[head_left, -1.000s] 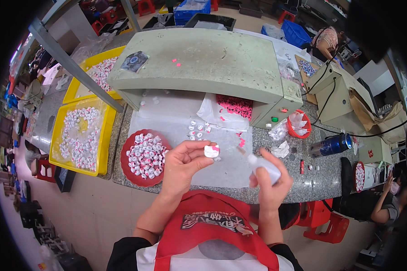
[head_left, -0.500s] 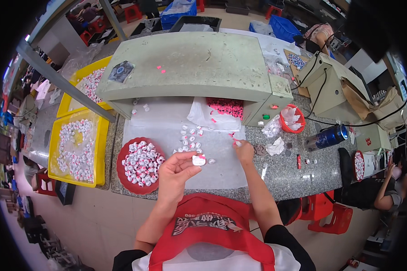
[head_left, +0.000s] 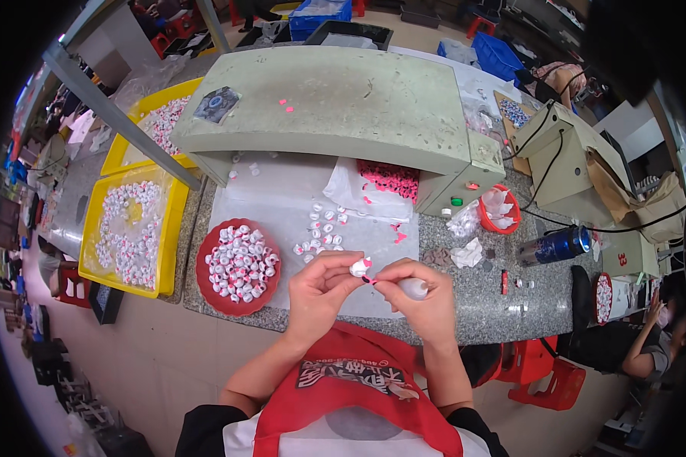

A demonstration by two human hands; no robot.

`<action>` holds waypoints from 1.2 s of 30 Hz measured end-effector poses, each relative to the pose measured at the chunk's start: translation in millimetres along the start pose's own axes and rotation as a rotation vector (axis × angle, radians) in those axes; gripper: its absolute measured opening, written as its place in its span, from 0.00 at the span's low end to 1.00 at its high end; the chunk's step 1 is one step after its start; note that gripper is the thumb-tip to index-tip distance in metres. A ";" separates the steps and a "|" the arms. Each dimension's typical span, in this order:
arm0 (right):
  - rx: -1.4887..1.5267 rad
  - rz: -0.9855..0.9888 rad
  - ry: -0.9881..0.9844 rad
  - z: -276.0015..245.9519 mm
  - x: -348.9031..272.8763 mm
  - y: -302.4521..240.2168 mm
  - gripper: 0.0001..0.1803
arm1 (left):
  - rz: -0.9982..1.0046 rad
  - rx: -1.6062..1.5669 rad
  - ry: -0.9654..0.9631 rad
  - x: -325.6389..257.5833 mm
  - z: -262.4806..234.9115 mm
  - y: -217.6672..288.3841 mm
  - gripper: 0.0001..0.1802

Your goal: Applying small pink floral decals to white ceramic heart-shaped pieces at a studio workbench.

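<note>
My left hand [head_left: 320,293] pinches a small white figure piece with a pink patch [head_left: 360,267] between thumb and fingers. Close beside it, the thumb and forefinger of my right hand [head_left: 427,305] hold a tiny pink-and-black piece [head_left: 369,280]. A whitish rounded object [head_left: 414,288] also shows within the right hand; its kind is unclear. Several loose white pieces [head_left: 328,228] lie on the white sheet [head_left: 274,206] beyond my hands. Left of them stands a red bowl [head_left: 200,278] heaped with similar white-and-pink pieces. A few small pink pieces [head_left: 399,234] lie farther right on the sheet.
A grey-green metal housing [head_left: 328,91] arches over the sheet, with a pile of pink-and-black pieces [head_left: 389,179] beneath. Yellow trays [head_left: 168,259] of white pieces stand left. At right are a red cup [head_left: 503,225], crumpled paper [head_left: 466,254], a blue bottle [head_left: 552,245] and cables.
My right hand has come back from the pink pieces on the sheet and now meets the left hand, holding a tiny pink-and-black piece. The left hand has shifted slightly right with its white piece.
</note>
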State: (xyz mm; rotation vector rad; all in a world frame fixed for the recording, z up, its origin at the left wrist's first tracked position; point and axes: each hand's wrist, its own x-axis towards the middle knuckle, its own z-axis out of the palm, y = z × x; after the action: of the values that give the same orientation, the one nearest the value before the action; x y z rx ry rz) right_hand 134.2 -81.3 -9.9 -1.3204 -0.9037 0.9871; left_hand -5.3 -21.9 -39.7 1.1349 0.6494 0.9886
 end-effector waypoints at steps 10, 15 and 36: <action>-0.250 -0.116 0.032 -1.3 -11.5 -3.7 0.07 | 0.070 0.150 -0.075 -12.2 3.5 20.1 0.14; -0.303 -0.220 0.059 7.0 -18.3 -4.1 0.09 | 0.090 0.076 -0.128 -16.5 -3.7 22.5 0.14; -0.278 -0.368 0.064 10.8 -21.8 -0.3 0.08 | 0.129 -0.030 -0.114 -22.2 0.9 15.4 0.11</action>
State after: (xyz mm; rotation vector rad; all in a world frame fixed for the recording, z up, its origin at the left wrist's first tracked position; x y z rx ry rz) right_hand 116.7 -98.1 -8.5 -1.3426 -1.2144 0.5443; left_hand -19.1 -40.6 -25.9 1.2094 0.4734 1.0316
